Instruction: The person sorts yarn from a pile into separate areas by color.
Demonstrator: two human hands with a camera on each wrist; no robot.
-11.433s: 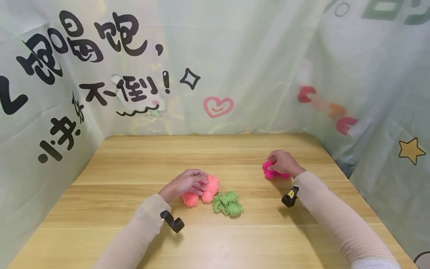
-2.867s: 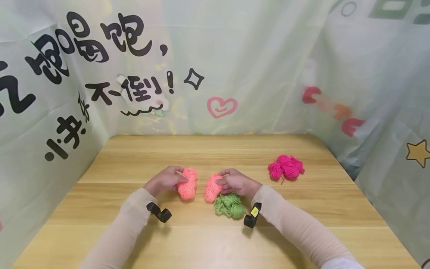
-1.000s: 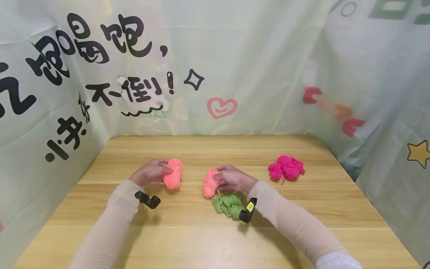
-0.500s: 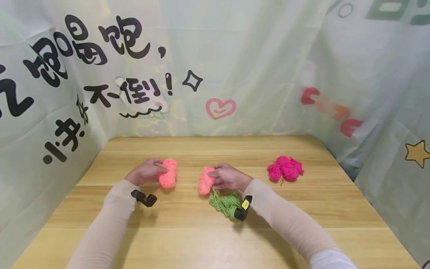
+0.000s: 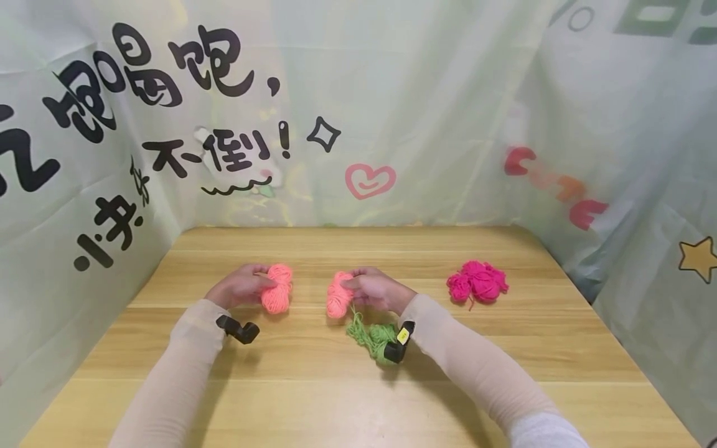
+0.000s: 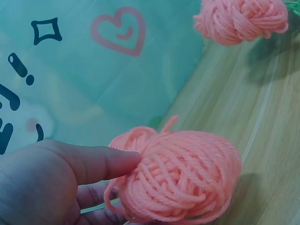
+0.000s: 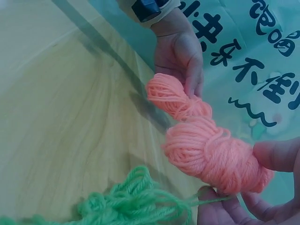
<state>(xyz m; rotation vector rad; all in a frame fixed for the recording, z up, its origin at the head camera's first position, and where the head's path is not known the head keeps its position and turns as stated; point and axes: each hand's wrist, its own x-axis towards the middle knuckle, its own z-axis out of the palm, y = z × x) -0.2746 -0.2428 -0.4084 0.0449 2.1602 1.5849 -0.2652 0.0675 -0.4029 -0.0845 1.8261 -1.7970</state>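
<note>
My left hand [image 5: 241, 287] pinches a coral pink skein of yarn [image 5: 277, 289] between thumb and fingers, raised over the table with a shadow under it. A second coral skein [image 5: 338, 295] is pinched in my right hand [image 5: 381, 289], a short gap to its right. Green yarn [image 5: 370, 336] lies loosely tangled on the table below the right hand, partly covered by the black wrist camera. From this green yarn [image 7: 136, 201] a strand runs up to the right fingertips under the coral skein [image 7: 211, 154] in the right wrist view.
A bundle of magenta yarn [image 5: 478, 282] lies at the back right of the wooden table [image 5: 313, 398]. Printed cloth [image 5: 426, 124] hangs along the back and both sides. Black wrist cameras [image 5: 238, 330] stick out from both sleeves.
Earlier the right hand was on the magenta yarn; it now holds a coral skein. Both hands have moved left with the skeins, lately only slightly. Green strands have stretched left after the right hand.
</note>
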